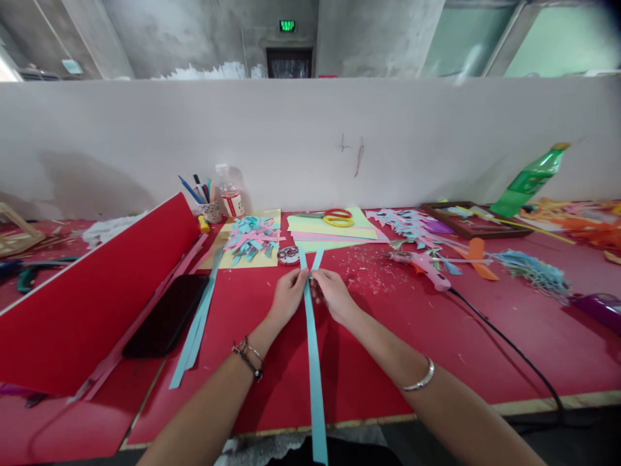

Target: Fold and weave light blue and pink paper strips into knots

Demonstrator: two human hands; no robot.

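Observation:
Between my two hands is a long light-blue paper strip (314,369), which runs down past the table's front edge toward me. Its upper part is crossed or folded, with two ends pointing up and away. My left hand (290,292) pinches the strip from the left at the crossing. My right hand (334,292) pinches the same spot from the right, fingertips close to the left ones. Just beyond the left fingers lies a small round tin-like object (289,255). More light-blue strips (198,330) lie to the left beside a black phone (167,317).
A pink glue gun (427,266) with a black cord lies right. Scissors (338,217) rest on coloured paper sheets (310,228) at the back. A pile of cut paper pieces (252,238) and a red board (107,304) are left. A green bottle (530,182) stands back right.

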